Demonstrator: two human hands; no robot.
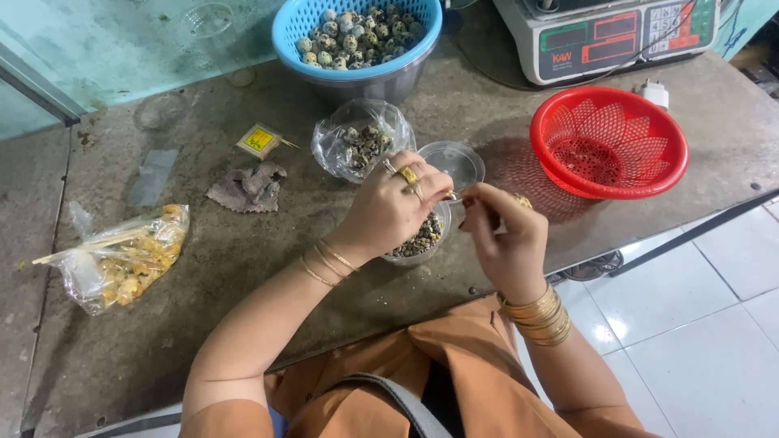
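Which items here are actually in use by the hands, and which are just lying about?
In use: left hand, right hand, clear cup of shells, clear lid, bag of shells, blue basket of speckled eggs.

Lying about: red basket, scale, grey rag, bag with skewers, small yellow box.

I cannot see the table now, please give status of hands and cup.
Left hand over the clear cup of shells. Right hand beside it, fingers pinched together. Clear lid lies behind.
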